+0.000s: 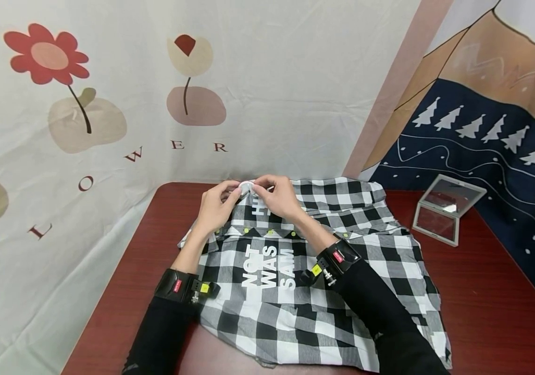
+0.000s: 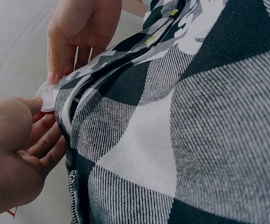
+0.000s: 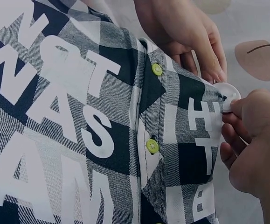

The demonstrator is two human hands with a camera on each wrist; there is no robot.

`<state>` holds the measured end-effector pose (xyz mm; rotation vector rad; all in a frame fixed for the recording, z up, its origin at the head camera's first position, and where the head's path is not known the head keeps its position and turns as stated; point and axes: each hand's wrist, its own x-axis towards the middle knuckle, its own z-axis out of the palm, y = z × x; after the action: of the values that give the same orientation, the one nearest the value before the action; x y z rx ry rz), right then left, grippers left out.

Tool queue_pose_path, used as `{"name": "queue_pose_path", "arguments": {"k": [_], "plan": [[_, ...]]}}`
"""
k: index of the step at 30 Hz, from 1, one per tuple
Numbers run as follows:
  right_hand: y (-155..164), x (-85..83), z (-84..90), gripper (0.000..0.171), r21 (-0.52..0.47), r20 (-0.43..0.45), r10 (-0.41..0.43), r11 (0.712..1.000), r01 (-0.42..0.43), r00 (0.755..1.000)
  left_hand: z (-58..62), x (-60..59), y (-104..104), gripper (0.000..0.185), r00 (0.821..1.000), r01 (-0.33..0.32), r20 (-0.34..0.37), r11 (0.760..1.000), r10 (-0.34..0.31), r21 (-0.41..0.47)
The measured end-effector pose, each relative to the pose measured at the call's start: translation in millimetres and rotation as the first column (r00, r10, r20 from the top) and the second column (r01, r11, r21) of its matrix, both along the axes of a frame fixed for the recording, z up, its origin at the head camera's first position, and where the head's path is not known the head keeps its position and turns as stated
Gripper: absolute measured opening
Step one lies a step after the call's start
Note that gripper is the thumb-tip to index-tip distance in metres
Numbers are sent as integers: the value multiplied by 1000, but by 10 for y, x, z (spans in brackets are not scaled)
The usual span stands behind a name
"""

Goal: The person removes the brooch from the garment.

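At far table edge, we pinch small white round disc (image 1: 247, 186) at black-and-white checked cotton shirt (image 1: 323, 291) with left hand (image 1: 216, 205) and right hand (image 1: 280, 198); seems fastening step, next needs steady alignment.

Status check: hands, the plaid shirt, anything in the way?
Left hand and right hand both pinch a white round piece at the shirt's far edge. Shirt flat on table. Mirror apart, right.

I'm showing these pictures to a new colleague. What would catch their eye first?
The checked shirt with big white lettering, spread on the red-brown table. At its far edge the left hand and right hand pinch a small white disc. A folding mirror lies open on the right.
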<state>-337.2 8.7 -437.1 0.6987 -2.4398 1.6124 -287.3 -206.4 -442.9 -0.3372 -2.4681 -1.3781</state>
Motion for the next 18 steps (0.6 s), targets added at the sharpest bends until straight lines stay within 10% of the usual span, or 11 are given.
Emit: {"name": "queue_pose_path", "arguments": {"k": [18], "plan": [[-12, -11, -5, 15, 23, 47, 46, 999, -47, 998, -2, -12, 7, 27, 1000, -18, 15, 1000, 18, 15]]}}
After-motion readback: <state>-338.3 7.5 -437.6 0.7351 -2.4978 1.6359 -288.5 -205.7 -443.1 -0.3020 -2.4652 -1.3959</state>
